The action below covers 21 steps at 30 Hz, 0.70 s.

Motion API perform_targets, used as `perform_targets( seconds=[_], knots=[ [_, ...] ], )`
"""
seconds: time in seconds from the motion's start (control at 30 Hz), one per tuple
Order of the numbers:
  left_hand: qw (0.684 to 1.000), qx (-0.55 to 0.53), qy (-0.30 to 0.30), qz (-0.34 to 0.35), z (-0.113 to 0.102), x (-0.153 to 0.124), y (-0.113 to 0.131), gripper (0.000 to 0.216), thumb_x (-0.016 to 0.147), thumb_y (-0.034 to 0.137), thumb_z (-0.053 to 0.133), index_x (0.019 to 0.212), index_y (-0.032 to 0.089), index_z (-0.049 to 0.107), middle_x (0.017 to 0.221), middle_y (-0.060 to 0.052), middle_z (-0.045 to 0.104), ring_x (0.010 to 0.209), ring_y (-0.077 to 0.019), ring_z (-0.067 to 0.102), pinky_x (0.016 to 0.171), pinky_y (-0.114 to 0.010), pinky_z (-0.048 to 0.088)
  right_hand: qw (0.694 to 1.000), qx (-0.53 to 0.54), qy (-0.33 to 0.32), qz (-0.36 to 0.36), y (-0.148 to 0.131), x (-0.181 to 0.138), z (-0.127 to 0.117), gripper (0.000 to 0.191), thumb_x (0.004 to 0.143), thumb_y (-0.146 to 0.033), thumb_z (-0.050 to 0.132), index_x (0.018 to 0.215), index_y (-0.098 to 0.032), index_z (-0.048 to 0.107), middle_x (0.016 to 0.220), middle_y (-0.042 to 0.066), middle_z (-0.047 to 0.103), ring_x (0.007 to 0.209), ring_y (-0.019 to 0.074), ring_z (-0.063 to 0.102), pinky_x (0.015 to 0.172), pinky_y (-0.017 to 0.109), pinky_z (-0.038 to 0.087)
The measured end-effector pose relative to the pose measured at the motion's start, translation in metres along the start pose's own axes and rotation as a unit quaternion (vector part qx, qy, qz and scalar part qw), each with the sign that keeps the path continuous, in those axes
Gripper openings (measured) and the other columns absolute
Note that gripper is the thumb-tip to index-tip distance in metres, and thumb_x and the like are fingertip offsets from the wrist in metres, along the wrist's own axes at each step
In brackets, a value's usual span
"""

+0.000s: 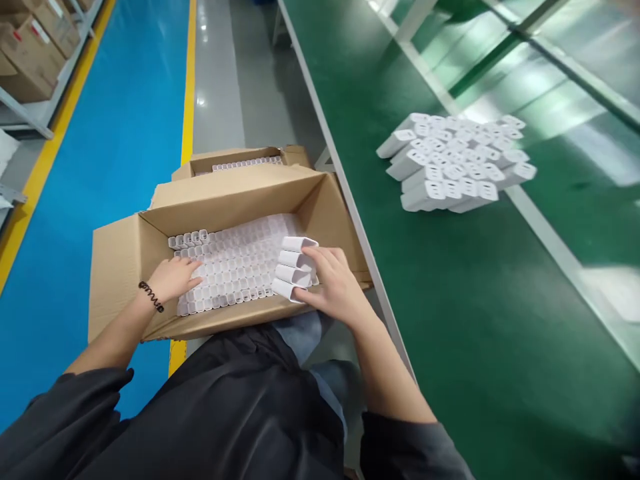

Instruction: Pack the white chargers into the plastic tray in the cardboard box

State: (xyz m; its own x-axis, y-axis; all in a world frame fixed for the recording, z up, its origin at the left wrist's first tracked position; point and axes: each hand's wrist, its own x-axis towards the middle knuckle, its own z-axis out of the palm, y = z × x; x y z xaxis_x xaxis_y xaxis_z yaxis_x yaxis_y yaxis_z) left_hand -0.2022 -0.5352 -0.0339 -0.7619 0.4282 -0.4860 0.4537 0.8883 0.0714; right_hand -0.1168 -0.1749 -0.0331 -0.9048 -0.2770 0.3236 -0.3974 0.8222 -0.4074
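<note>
An open cardboard box (125, 260) on my lap holds tight rows of white plastic shells (235, 260). My right hand (333, 283) is closed round a row of several white shells (295, 267), tilted up above the packed layer at the box's right side. Resting on the layer at the left side of the box, my left hand (173, 279) has its fingers curled onto the shells; a black coiled band circles its wrist. A pile of the same white shells (455, 163) lies on the green table (450, 320) to the right.
A second open box (240, 160) with more white shells stands just behind the first. The table's metal edge (345, 193) runs beside the boxes. Shelving with brown cartons (30, 47) is at the far left, beyond a blue floor with a yellow line.
</note>
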Motion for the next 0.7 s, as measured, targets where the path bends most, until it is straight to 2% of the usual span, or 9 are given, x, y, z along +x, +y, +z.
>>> perform_targets(
  seconds=[0.1, 0.13, 0.2, 0.23, 0.3, 0.37, 0.4, 0.53, 0.7],
  knots=[
    [0.998, -0.008, -0.033, -0.047, 0.010, -0.001, -0.038, 0.051, 0.091, 0.046, 0.051, 0.131, 0.018, 0.064, 0.119, -0.020, 0.070, 0.105, -0.0387, 0.068, 0.083, -0.048, 0.055, 0.990, -0.011, -0.130, -0.050, 0.019, 0.057, 0.036, 0.063, 0.074, -0.028, 0.069, 0.133, -0.014, 0.050, 0.127, 0.014, 0.062, 0.109, 0.0318, 0.053, 0.094, 0.049, 0.049],
    [0.998, -0.014, -0.038, -0.049, 0.011, -0.001, -0.046, 0.050, 0.090, 0.048, 0.052, 0.131, 0.020, 0.065, 0.117, -0.018, 0.071, 0.103, -0.0371, 0.069, 0.083, -0.046, 0.055, 0.982, -0.026, -0.178, -0.060, 0.024, 0.074, 0.050, 0.063, 0.075, -0.028, 0.070, 0.133, -0.013, 0.051, 0.128, 0.015, 0.061, 0.109, 0.0318, 0.052, 0.094, 0.049, 0.049],
    [0.998, -0.023, -0.026, -0.046, 0.010, 0.001, -0.057, 0.051, 0.092, 0.049, 0.050, 0.135, 0.024, 0.061, 0.124, -0.015, 0.069, 0.113, -0.0349, 0.065, 0.094, -0.047, 0.051, 0.958, -0.061, -0.268, -0.079, 0.031, 0.105, 0.080, 0.066, 0.077, -0.029, 0.072, 0.136, -0.010, 0.050, 0.133, 0.016, 0.058, 0.112, 0.0322, 0.052, 0.094, 0.047, 0.049],
    [0.998, -0.024, 0.008, -0.052, 0.009, 0.002, -0.062, 0.051, 0.094, 0.049, 0.048, 0.138, 0.024, 0.059, 0.129, -0.015, 0.066, 0.122, -0.0348, 0.060, 0.102, -0.049, 0.047, 0.946, -0.073, -0.303, -0.092, 0.032, 0.117, 0.096, 0.068, 0.077, -0.028, 0.073, 0.138, -0.009, 0.048, 0.135, 0.017, 0.057, 0.115, 0.0324, 0.051, 0.094, 0.046, 0.049],
    [0.987, -0.015, 0.128, -0.094, 0.008, 0.005, -0.071, 0.051, 0.098, 0.045, 0.042, 0.141, 0.020, 0.055, 0.141, -0.016, 0.058, 0.139, -0.0358, 0.044, 0.115, -0.055, 0.033, 0.924, -0.083, -0.351, -0.125, 0.031, 0.136, 0.129, 0.071, 0.077, -0.022, 0.074, 0.141, -0.010, 0.047, 0.137, 0.017, 0.056, 0.119, 0.0322, 0.050, 0.094, 0.043, 0.048],
    [0.957, -0.007, 0.245, -0.156, 0.011, 0.007, -0.078, 0.050, 0.098, 0.041, 0.041, 0.139, 0.017, 0.057, 0.148, -0.018, 0.049, 0.145, -0.0391, 0.033, 0.117, -0.060, 0.027, 0.910, -0.081, -0.375, -0.158, 0.027, 0.150, 0.160, 0.071, 0.075, -0.013, 0.073, 0.142, -0.012, 0.048, 0.138, 0.016, 0.057, 0.121, 0.0312, 0.050, 0.094, 0.040, 0.048],
    [0.945, -0.008, 0.275, -0.176, 0.014, 0.008, -0.082, 0.049, 0.097, 0.039, 0.043, 0.137, 0.016, 0.059, 0.152, -0.018, 0.045, 0.146, -0.0411, 0.030, 0.116, -0.062, 0.029, 0.903, -0.082, -0.386, -0.172, 0.025, 0.156, 0.175, 0.069, 0.075, -0.009, 0.071, 0.141, -0.013, 0.049, 0.138, 0.016, 0.058, 0.122, 0.0304, 0.050, 0.094, 0.039, 0.048],
    [0.945, -0.033, 0.275, -0.174, 0.025, 0.013, -0.087, 0.047, 0.095, 0.038, 0.047, 0.135, 0.016, 0.060, 0.158, -0.016, 0.035, 0.147, -0.0440, 0.025, 0.111, -0.063, 0.038, 0.881, -0.084, -0.414, -0.212, 0.023, 0.177, 0.224, 0.056, 0.083, -0.003, 0.058, 0.138, -0.016, 0.053, 0.144, 0.014, 0.056, 0.127, 0.0272, 0.049, 0.096, 0.037, 0.045],
    [0.948, -0.037, 0.269, -0.166, 0.028, 0.016, -0.087, 0.045, 0.097, 0.035, 0.045, 0.133, 0.014, 0.061, 0.153, -0.017, 0.041, 0.147, -0.0446, 0.023, 0.113, -0.062, 0.038, 0.873, -0.081, -0.419, -0.235, 0.033, 0.205, 0.263, 0.047, 0.095, -0.007, 0.040, 0.137, -0.021, 0.056, 0.147, 0.010, 0.055, 0.131, 0.0267, 0.047, 0.101, 0.041, 0.043]
  ],
)
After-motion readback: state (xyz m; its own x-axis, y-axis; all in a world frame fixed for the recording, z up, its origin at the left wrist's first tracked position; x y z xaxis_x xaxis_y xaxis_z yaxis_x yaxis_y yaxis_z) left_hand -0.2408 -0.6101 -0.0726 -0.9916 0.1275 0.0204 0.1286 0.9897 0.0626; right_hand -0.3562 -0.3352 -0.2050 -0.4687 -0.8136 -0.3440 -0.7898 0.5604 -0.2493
